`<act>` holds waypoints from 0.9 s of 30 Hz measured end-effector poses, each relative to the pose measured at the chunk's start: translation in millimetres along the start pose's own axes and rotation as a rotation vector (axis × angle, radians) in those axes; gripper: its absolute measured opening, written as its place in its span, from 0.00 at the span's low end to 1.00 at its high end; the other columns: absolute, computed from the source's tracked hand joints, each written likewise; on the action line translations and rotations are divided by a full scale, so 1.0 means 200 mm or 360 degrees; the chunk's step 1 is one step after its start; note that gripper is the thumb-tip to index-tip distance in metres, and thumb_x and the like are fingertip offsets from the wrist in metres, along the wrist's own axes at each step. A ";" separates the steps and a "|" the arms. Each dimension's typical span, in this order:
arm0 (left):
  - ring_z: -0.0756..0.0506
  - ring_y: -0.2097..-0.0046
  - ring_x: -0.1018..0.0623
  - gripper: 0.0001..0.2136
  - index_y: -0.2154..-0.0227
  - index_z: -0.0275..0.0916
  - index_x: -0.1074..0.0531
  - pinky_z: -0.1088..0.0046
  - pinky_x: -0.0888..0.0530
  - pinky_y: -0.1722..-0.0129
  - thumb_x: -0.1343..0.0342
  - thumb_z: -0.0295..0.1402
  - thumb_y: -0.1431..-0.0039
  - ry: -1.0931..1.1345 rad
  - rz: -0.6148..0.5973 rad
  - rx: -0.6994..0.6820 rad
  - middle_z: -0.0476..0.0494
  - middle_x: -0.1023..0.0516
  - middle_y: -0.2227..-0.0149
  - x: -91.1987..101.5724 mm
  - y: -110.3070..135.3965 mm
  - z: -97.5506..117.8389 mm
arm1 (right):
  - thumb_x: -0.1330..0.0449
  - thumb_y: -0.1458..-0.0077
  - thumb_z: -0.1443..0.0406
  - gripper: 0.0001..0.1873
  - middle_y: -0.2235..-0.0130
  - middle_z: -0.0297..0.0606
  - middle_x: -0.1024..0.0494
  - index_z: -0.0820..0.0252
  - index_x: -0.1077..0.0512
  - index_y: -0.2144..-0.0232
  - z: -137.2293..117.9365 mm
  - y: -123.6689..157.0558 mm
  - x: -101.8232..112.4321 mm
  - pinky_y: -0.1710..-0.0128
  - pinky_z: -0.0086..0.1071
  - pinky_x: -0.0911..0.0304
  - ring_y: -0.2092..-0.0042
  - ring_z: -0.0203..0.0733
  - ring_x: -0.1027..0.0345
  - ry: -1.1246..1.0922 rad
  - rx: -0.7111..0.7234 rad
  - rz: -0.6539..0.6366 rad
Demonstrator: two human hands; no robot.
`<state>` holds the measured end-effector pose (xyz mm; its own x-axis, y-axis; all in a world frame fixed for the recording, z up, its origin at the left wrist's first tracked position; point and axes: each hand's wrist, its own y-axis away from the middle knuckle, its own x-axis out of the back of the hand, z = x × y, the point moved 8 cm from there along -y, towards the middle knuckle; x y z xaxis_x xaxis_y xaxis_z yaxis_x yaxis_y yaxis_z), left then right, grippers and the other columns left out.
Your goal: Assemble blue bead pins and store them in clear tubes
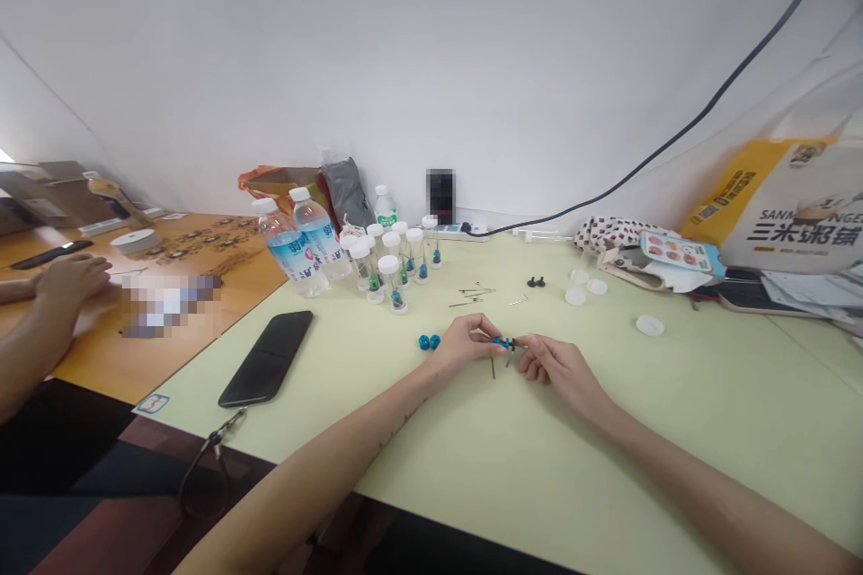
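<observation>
We see two round blue beads (426,342) just left of our left hand (465,343), which pinches a small blue-and-black pinned part (502,342) at lower centre, above the pale green table (674,431); our right hand (559,368) clenches its other end, steadying it between both.

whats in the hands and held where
The left hand and right hand hold a small blue part with metal pins, the left's fingers at its blue end, the right's at its dark end.
</observation>
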<state>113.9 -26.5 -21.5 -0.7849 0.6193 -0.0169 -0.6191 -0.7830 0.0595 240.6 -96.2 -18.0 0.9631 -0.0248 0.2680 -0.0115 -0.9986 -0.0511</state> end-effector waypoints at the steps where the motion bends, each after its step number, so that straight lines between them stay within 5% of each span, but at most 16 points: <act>1: 0.47 0.65 0.25 0.17 0.72 0.34 0.31 0.70 0.30 0.62 0.33 0.36 0.64 -0.0001 0.0000 0.0001 0.43 0.24 0.69 0.00 0.00 0.00 | 0.55 0.43 0.47 0.28 0.73 0.39 0.25 0.63 0.28 0.62 0.00 0.00 0.00 0.75 0.30 0.40 0.74 0.37 0.35 -0.0003 -0.0004 -0.0001; 6: 0.47 0.64 0.24 0.17 0.72 0.34 0.31 0.68 0.30 0.62 0.33 0.36 0.64 -0.0012 -0.0002 0.0004 0.42 0.24 0.68 0.00 0.00 0.00 | 0.55 0.41 0.48 0.26 0.73 0.37 0.26 0.61 0.31 0.55 -0.01 0.00 0.00 0.75 0.30 0.41 0.74 0.36 0.35 -0.0031 -0.0006 0.0001; 27: 0.47 0.64 0.24 0.16 0.72 0.35 0.33 0.69 0.30 0.61 0.33 0.35 0.62 -0.0041 0.0010 0.0032 0.43 0.23 0.68 0.01 0.00 -0.01 | 0.55 0.42 0.48 0.27 0.73 0.39 0.26 0.64 0.29 0.60 0.02 -0.01 0.00 0.75 0.30 0.41 0.74 0.36 0.35 -0.0016 -0.0019 -0.0005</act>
<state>113.0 -25.8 -23.3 -0.7879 0.6158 0.0094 -0.6133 -0.7859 0.0796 241.2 -94.5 -22.2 0.9659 -0.0214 0.2582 -0.0118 -0.9992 -0.0386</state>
